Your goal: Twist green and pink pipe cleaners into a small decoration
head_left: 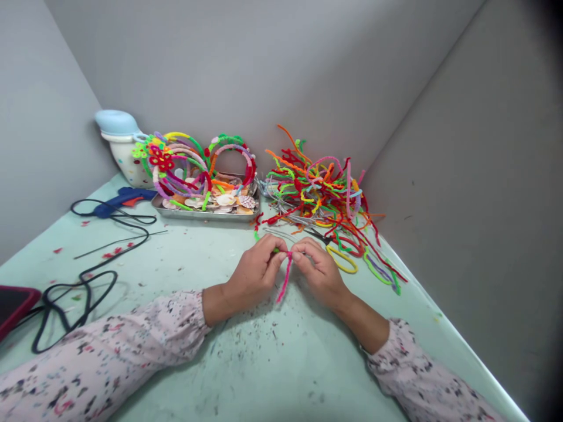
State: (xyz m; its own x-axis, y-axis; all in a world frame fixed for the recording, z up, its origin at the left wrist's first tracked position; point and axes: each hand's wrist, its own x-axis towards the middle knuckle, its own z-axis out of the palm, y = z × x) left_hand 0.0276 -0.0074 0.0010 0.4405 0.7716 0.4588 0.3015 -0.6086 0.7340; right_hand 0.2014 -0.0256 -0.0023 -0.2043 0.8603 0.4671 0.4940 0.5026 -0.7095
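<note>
A pink pipe cleaner hangs down between my hands, its upper end pinched at the fingertips. My left hand is closed, thumb against forefinger, beside a green and red stem that sticks out behind its knuckles. My right hand pinches at the same spot from the other side, fingertips nearly touching the left ones. Thin grey wire shows just behind the fingers; whether it is part of the held piece I cannot tell. Scissors with yellow and red handles lie just beyond my right hand.
A heap of coloured pipe cleaners lies at the back right. Wrapped hoops stand in a metal tray of shells. Further left are a lidded cup, a blue glue gun, its black cord and a red-edged device.
</note>
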